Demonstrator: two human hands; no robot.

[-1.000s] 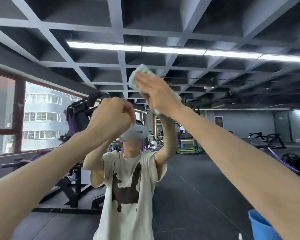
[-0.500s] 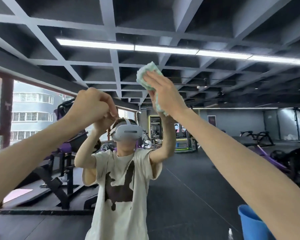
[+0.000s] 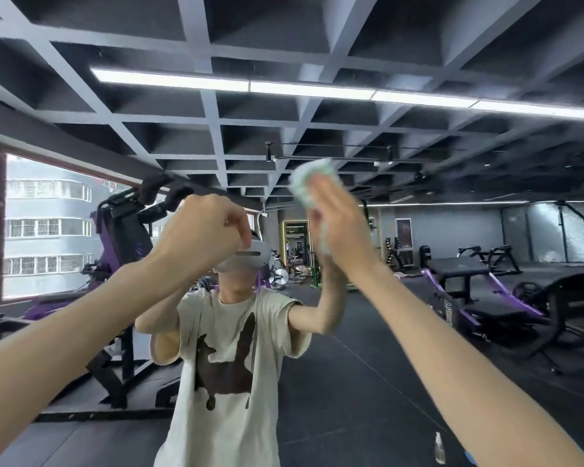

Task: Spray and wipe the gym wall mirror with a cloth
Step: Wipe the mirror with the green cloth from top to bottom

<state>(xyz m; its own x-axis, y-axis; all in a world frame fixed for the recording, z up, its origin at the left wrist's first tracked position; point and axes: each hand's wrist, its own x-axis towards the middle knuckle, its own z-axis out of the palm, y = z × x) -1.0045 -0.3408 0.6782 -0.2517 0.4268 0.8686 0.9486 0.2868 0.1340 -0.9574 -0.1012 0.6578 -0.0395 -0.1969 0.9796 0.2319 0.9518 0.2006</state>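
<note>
Though blurred, right hand flat on cloth against mirror.

The mirror fills the view, with open glass above the hands and out to either side. The right hand lies flat on the cloth against the glass, high and just right of centre. The left hand, a fist, hangs near it on the left, with a clear gap between them. Whether the fist touches the glass cannot be told. Both forearms slant across the lower corners. Low on the right, under the right forearm, a bottle stands upright.
</note>
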